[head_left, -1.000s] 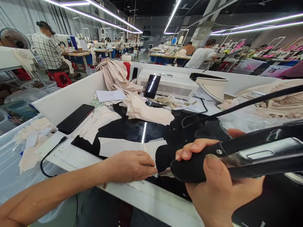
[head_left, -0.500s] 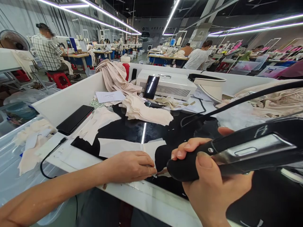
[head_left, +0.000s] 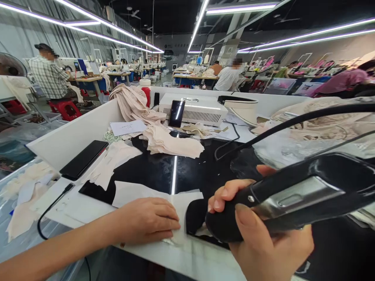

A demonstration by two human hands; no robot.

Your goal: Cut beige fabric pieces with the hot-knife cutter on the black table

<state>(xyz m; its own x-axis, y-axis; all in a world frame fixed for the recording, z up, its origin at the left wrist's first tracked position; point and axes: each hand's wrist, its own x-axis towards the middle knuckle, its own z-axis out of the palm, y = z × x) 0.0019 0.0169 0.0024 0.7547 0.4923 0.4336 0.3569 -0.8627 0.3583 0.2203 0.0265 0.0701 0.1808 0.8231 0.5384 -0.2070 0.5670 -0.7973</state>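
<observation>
My left hand lies flat, fingers stretched out, on a pale sheet-like piece, which looks like cloth or paper, at the table's near edge. My right hand is wrapped round a black corded hand tool with a silver plate on its side. The tool's rounded end points left, beside the curved edge of the pale piece. A small light scrap shows close to that end. What the tool touches underneath is hidden.
A stack of cream cloth pieces lies on the glossy black tabletop. A phone rests at left, and another phone leans against a white vented box. The tool's thick cable arcs across the right side.
My left hand has shifted slightly left, from pinching near the tool's end to lying flat on the pale piece. The tool has moved slightly, and the view has turned a little right.
</observation>
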